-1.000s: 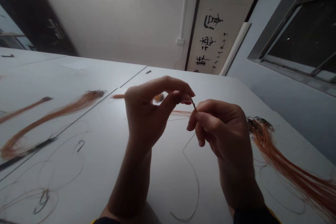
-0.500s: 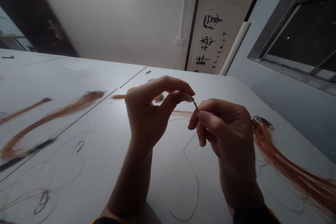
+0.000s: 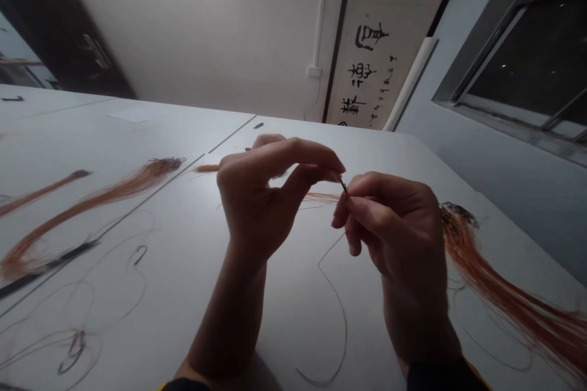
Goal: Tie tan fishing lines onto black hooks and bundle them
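A small dark hook (image 3: 343, 184) is pinched between both hands above the white table (image 3: 293, 330). My left hand (image 3: 266, 195) holds its upper end between thumb and index finger. Thumb and fingers of my right hand (image 3: 398, 226) close on its lower end, where line is partly hidden. From below the right fingers a thin line (image 3: 345, 311) hangs and curves down over the table. Orange strands (image 3: 323, 197) lie behind the hands, partly covered by them.
Orange line bundles with dark hooks lie at the left (image 3: 92, 198) and right (image 3: 477, 263). Loose hooks (image 3: 140, 255) (image 3: 73, 351) and tangled line are at the lower left. A black strip (image 3: 55, 266) lies along the table seam. A framed calligraphy (image 3: 389, 43) is behind.
My left fingertips have moved slightly right and down, closer to my right fingertips, leaving less of the hook showing. My right hand has barely moved.
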